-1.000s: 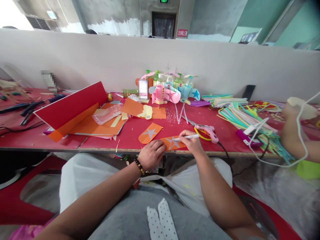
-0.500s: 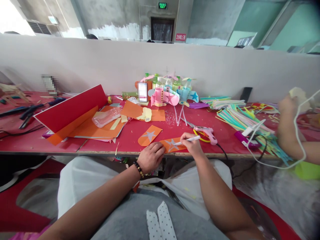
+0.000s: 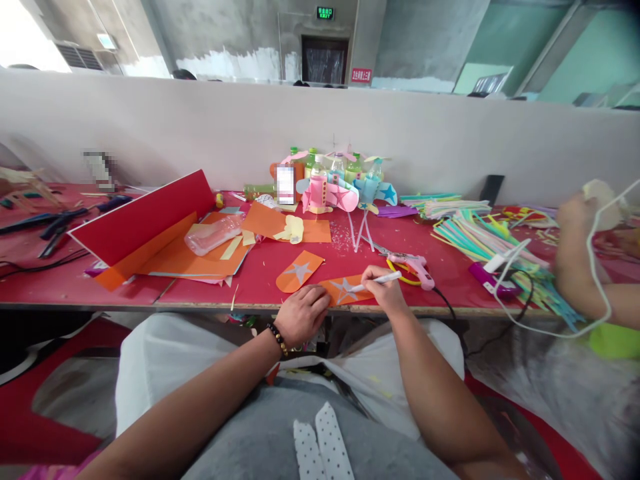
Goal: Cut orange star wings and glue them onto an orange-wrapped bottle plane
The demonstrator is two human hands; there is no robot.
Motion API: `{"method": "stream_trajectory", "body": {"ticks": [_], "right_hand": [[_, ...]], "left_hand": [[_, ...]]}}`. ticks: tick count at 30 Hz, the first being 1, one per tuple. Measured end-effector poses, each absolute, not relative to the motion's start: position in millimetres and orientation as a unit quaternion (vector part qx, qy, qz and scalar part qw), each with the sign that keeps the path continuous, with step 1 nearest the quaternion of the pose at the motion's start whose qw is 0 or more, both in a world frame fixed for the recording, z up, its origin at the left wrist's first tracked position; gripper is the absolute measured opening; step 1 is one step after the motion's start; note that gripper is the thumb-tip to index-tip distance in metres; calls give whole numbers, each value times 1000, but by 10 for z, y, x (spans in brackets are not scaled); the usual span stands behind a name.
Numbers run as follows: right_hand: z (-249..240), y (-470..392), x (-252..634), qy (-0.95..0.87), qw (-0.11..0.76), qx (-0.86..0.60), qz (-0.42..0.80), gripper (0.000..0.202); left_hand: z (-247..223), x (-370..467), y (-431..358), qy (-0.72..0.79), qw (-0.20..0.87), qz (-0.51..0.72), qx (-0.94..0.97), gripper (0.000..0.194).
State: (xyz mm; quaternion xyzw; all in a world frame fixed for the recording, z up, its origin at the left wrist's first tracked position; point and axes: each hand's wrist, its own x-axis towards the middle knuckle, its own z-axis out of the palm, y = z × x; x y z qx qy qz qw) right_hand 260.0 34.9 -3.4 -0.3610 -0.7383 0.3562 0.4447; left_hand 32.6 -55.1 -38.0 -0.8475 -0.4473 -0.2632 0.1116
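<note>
My right hand [image 3: 381,288] grips a white pen [image 3: 387,277], its tip on a silver star [image 3: 344,291] on an orange paper piece [image 3: 367,295] near the table's front edge. My left hand [image 3: 303,313] lies with its fingers spread over the left end of that piece. Just behind my left hand is a second orange piece [image 3: 285,281], rounded at one end, with another silver star [image 3: 299,270].
A pink glue gun [image 3: 425,272] and yellow-handled scissors [image 3: 411,280] lie right of my right hand. Decorated bottles [image 3: 319,190] stand behind. Orange sheets [image 3: 173,257] and a clear bottle [image 3: 213,235] are left; colored strips [image 3: 480,240] and another person's arm [image 3: 575,253] are right.
The other person's hand at the right has shifted slightly with the pale piece it holds. My hands look almost unmoved.
</note>
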Motion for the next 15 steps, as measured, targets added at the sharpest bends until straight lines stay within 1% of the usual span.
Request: {"method": "stream_trajectory", "body": {"ticks": [15], "right_hand": [[-9,341,2597,-737,447,-355,361,12]], "left_hand": [[-397,325,-548,-451,110,-255,-848,26]]}}
